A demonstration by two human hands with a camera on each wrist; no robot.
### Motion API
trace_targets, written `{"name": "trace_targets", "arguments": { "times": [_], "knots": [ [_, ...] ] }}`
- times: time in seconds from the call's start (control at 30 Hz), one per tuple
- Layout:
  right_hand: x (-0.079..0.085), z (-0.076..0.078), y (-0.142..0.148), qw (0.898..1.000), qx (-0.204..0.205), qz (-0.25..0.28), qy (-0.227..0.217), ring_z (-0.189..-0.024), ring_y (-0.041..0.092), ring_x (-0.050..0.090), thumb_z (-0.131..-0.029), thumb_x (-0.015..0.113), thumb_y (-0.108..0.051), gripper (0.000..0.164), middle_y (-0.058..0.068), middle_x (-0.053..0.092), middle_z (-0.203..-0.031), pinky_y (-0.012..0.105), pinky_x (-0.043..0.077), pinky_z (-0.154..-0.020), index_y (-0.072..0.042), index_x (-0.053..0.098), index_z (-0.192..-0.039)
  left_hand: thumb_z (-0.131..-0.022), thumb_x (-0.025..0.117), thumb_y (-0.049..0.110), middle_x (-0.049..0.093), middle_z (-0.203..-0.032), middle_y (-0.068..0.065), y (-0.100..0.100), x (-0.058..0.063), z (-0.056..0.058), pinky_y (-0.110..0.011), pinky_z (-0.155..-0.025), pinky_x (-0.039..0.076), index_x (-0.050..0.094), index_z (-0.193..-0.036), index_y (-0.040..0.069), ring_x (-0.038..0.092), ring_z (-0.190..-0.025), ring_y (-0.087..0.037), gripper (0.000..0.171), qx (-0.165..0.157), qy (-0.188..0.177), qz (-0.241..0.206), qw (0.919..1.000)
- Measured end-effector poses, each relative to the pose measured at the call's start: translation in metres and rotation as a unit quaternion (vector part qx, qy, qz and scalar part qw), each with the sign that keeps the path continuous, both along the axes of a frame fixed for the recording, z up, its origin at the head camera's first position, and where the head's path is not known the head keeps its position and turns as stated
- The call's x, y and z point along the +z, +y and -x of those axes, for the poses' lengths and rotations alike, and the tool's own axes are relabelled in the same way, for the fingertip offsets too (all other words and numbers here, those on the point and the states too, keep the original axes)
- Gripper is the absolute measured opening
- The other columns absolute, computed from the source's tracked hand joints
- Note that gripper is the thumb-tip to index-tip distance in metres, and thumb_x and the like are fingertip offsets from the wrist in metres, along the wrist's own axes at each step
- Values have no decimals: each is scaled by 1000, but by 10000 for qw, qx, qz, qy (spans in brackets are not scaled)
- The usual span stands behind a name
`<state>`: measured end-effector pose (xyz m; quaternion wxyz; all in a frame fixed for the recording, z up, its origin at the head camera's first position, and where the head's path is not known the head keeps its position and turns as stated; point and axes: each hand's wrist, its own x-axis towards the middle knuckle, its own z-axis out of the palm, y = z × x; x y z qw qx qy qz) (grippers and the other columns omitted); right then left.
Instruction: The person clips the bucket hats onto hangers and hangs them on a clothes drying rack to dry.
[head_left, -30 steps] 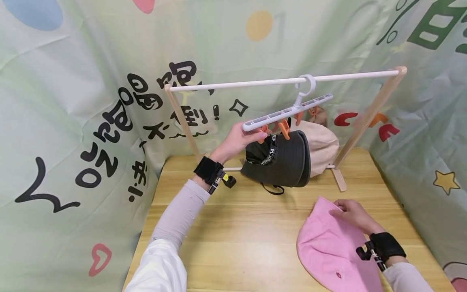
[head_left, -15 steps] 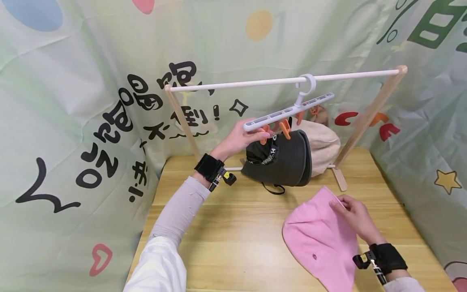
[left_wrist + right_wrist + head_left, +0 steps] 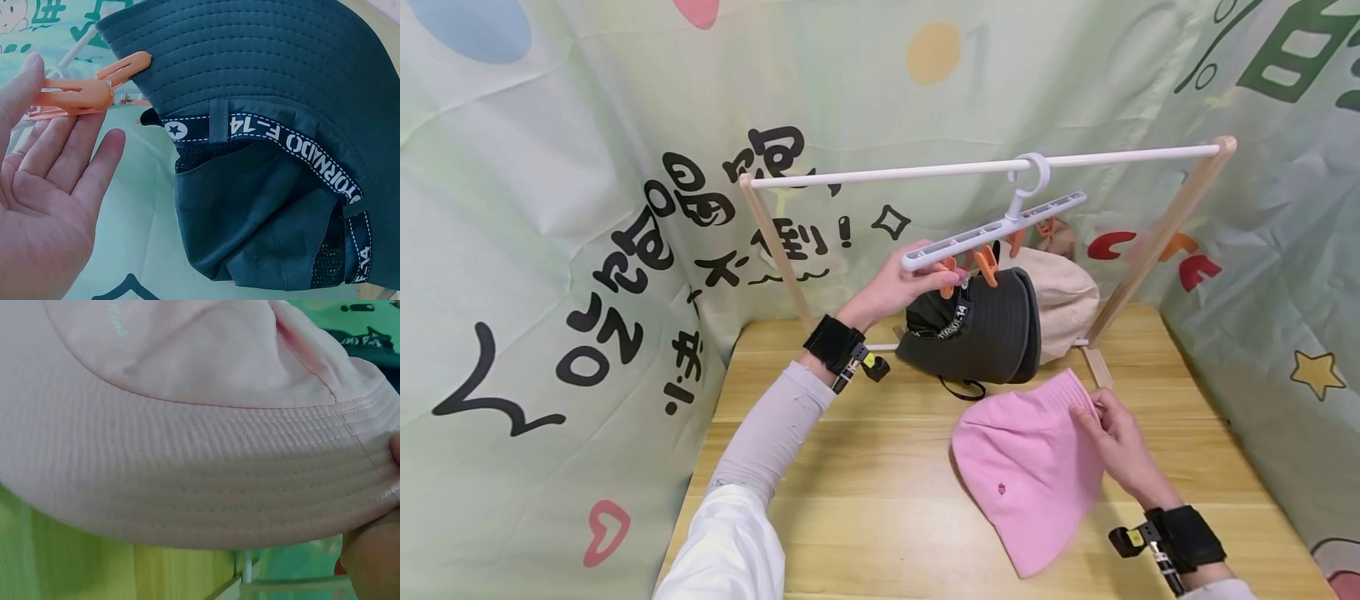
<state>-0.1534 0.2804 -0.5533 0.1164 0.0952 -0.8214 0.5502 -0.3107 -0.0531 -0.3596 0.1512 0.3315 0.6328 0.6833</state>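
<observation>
Between thumb and fingers, my left hand (image 3: 898,287) pinches an orange clip (image 3: 78,95) at the near-left end of a pale plastic hanger (image 3: 992,233). Beside it, a second orange clip (image 3: 131,65) bites the brim of a dark bucket hat (image 3: 977,333) with a lettered band. My right hand (image 3: 1122,446) grips the brim of a pink bucket hat (image 3: 1022,475), which hangs with its crown toward the lower left, below and right of the dark hat. In the right wrist view the stitched pink brim (image 3: 187,469) spreads across the picture.
The hanger hooks over a white rod (image 3: 880,174) on a wooden-post rack (image 3: 1165,237). Behind the dark hat hangs a beige hat (image 3: 1067,308). The wooden table (image 3: 850,517) carries the rack, and printed cloth (image 3: 625,100) encloses the back and sides.
My right hand has brought the pink hat left and up, nearer the rack, and more of its crown shows. The left hand stays at the clip, nearly still.
</observation>
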Motion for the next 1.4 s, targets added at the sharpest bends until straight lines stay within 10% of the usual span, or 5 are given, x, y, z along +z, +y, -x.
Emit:
{"name": "trace_targets", "arguments": {
  "times": [0.67,1.4],
  "knots": [
    [50,-3,-71,9850,-638,1332,889,-72,6,56,-98,49,10,13,11,61,-85,15,45,-55,19,45,-107,-99,57,1,65,-111,-33,10,-5,-5,-35,-97,50,48,-114,-6,62,-109,-39,19,132,134,-154,9997],
    [65,23,-139,9575,-1081,2223,1482,-64,9,44,-99,50,7,18,13,45,-74,16,34,-54,20,46,-111,-100,57,4,68,-107,-26,25,-6,-8,-38,-94,52,50,-102,-2,67,-101,-31,9,334,403,-108,9986]
  ]
}}
